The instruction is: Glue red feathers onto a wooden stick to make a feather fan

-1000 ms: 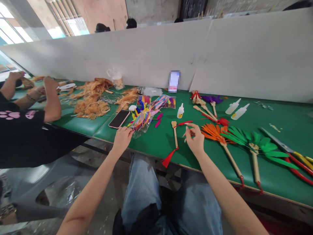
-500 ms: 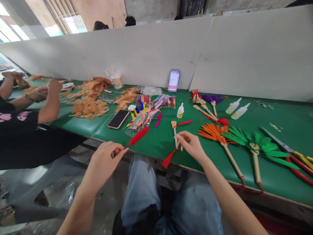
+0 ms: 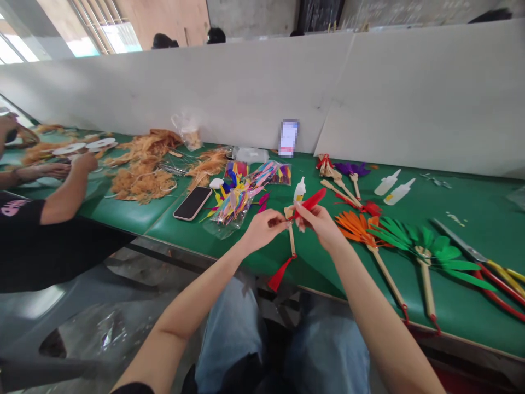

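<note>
- The bag of coloured feathers [image 3: 238, 198] lay just left of my hands, near the front edge of the surface [image 3: 176, 227] and easy to reach.
- My left hand [image 3: 264, 227] pinched the head of the wooden stick [image 3: 291, 243], probably to steady it. Its red tassel [image 3: 279, 275] trailed towards the front edge.
- My right hand [image 3: 322, 224] gripped the red feather [image 3: 312, 199] by its quill, against the stick's head.
- The orange fan [image 3: 357, 223] lay just right of them.

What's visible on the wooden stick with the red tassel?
The wooden stick is a slim, pale, bamboo-like handle with a widened head and a red tassel at its lower end. It points away from the person, head between both hands: the right hand pinches the head, the left hand holds a red feather by its quill against it. The tassel trails to the near edge of the green table.
</note>
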### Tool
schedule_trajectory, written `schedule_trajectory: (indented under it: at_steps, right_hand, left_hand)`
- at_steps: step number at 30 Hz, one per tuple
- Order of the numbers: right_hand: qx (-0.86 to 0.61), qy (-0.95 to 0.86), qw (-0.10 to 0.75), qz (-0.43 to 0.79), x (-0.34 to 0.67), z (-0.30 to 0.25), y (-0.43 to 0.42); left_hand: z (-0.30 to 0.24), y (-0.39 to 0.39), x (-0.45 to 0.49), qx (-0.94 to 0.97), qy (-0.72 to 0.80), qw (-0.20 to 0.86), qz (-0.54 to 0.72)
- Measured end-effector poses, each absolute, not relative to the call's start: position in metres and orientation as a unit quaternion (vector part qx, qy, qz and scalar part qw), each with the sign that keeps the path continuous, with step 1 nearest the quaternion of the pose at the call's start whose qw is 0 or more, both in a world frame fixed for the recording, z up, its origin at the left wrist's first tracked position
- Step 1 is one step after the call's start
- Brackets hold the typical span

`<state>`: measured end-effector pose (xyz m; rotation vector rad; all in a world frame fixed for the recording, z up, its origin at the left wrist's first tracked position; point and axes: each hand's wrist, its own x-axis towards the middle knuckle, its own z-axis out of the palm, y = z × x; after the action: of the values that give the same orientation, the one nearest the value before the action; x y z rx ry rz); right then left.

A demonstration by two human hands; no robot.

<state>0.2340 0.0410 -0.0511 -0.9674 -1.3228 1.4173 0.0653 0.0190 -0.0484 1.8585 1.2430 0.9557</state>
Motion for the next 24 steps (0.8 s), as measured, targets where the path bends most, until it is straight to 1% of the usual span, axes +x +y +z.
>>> schedule_trajectory:
  at_steps: [4, 6, 11, 13, 17, 21, 24]
  right_hand:
    - [-0.339, -0.563, 0.459, 0.598, 0.253, -0.055, 0.068]
    - [-0.331, -0.561, 0.466, 0.599, 0.259, -0.062, 0.078]
    - [-0.336, -0.498, 0.538, 0.592, 0.265, -0.079, 0.089]
    - [-0.34, -0.487, 0.546, 0.591, 0.265, -0.079, 0.089]
    - [-0.36, -0.479, 0.549, 0.583, 0.264, -0.073, 0.088]
    - [-0.411, -0.472, 0.569, 0.534, 0.261, -0.07, 0.088]
    - [-0.434, -0.464, 0.584, 0.506, 0.262, -0.073, 0.09]
  left_hand:
    - [-0.044, 0.059, 0.073, 0.693, 0.415, 0.491, 0.326]
    - [-0.04, 0.077, 0.074, 0.705, 0.38, 0.525, 0.288]
    - [-0.044, 0.108, 0.078, 0.722, 0.344, 0.546, 0.25]
    - [-0.051, 0.111, 0.081, 0.718, 0.346, 0.544, 0.261]
    - [-0.063, 0.11, 0.084, 0.723, 0.38, 0.507, 0.277]
    - [-0.063, 0.106, 0.082, 0.725, 0.381, 0.513, 0.257]
    - [-0.059, 0.105, 0.079, 0.743, 0.376, 0.497, 0.244]
